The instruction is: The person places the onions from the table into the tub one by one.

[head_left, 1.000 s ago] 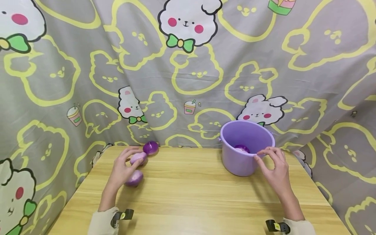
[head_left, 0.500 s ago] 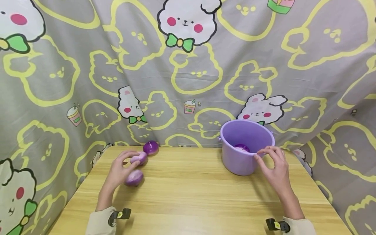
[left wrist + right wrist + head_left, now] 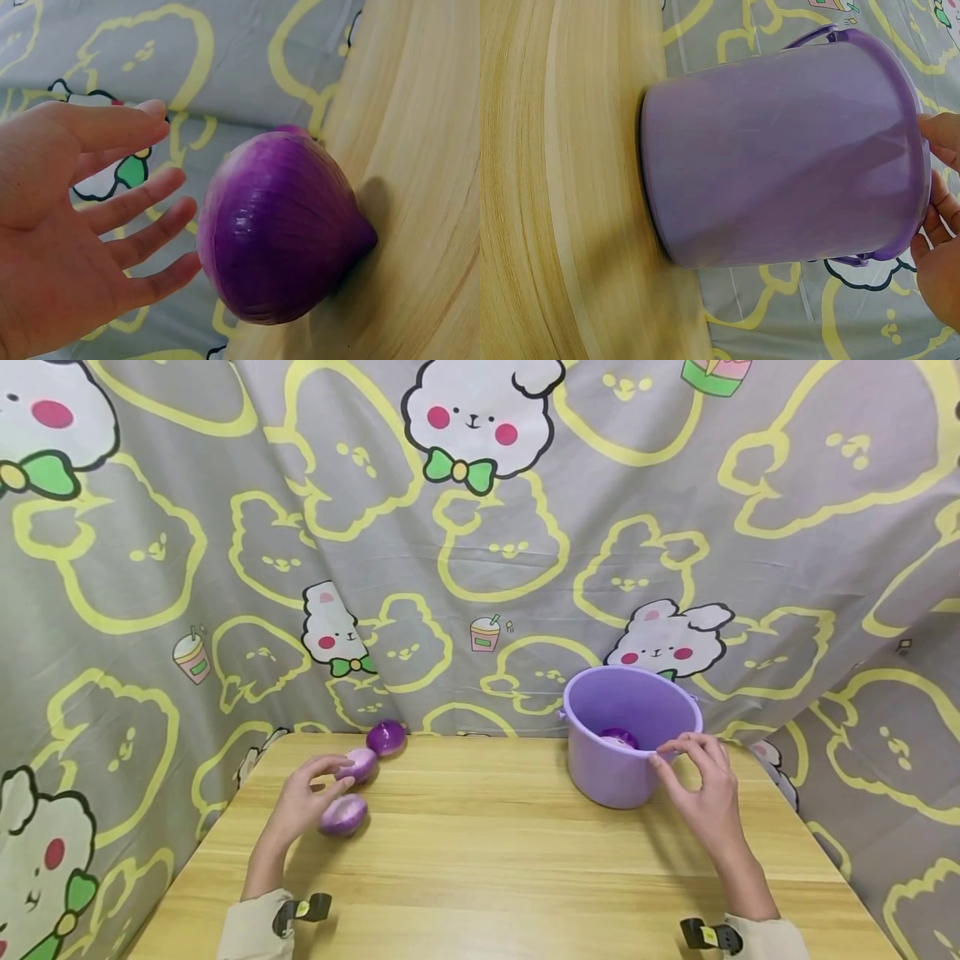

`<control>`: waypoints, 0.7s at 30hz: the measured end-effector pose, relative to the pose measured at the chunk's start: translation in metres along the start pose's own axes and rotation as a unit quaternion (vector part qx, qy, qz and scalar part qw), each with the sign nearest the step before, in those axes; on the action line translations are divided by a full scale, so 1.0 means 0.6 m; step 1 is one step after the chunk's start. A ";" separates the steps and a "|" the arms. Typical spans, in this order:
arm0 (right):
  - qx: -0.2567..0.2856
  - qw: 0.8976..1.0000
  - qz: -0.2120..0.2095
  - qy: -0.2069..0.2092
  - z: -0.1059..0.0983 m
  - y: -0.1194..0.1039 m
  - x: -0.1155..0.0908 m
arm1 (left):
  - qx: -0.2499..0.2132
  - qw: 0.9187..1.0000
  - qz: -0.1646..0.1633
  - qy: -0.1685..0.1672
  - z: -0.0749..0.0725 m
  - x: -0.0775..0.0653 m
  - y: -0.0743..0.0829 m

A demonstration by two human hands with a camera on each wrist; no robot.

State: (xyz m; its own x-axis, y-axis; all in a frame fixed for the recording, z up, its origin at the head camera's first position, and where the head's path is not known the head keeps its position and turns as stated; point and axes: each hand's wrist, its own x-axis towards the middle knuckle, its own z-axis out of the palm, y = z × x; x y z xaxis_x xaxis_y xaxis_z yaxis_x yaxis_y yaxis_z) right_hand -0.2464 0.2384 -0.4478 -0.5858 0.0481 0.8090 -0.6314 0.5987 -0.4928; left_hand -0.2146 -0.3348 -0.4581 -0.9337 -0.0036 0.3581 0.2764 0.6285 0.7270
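Observation:
In the head view, three purple onion halves lie in a loose row on the table's left: a dark one (image 3: 386,738) at the back, a paler middle one (image 3: 357,765), and a front one (image 3: 343,815). My left hand (image 3: 298,797) hovers just left of the middle half, fingers spread and holding nothing. The left wrist view has an onion half (image 3: 281,232) standing close beyond the fingertips, with a bit of purple behind it. My right hand (image 3: 705,789) pinches the near right rim of a purple bucket (image 3: 611,777). Inside the bucket is another onion piece (image 3: 619,739), partly hidden.
The wooden table (image 3: 465,860) ends at a grey curtain (image 3: 480,568) with cartoon rabbits and yellow outlines, which also hangs along both sides. The bucket stands upright near the table's back right edge. Its handle (image 3: 810,36) hangs behind it.
My left hand has drawn back a little to the left from around the middle onion half, which stays in place. My right hand and the bucket have not moved.

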 end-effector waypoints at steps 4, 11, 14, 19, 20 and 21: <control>-0.001 1.000 0.000 -0.001 0.001 0.000 0.001 | 0.001 1.000 -0.008 -0.019 -0.001 -0.002 -0.006; 0.000 1.000 0.000 -0.001 0.001 -0.002 -0.001 | -0.007 0.999 -0.005 -0.040 0.000 -0.002 -0.026; 0.001 1.000 0.004 -0.001 0.001 -0.002 -0.001 | -0.018 0.999 -0.002 -0.048 -0.001 -0.003 -0.032; 0.000 1.000 0.003 0.000 0.001 -0.001 -0.001 | -0.024 0.997 0.009 -0.073 -0.004 -0.006 -0.034; 0.000 1.000 0.002 0.000 0.001 -0.001 -0.001 | -0.025 0.996 0.010 -0.080 -0.005 -0.007 -0.034; 0.000 1.000 0.001 0.001 0.001 -0.001 -0.001 | -0.025 0.996 0.012 -0.088 -0.005 -0.007 -0.034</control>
State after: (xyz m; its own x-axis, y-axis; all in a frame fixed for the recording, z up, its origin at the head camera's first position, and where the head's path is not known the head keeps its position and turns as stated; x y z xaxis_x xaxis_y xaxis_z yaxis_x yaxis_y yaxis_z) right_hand -0.2460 0.2378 -0.4482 -0.5865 0.0505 0.8084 -0.6303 0.5984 -0.4946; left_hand -0.2154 -0.3500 -0.4726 -0.9511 0.1491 0.2705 0.3053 0.5868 0.7500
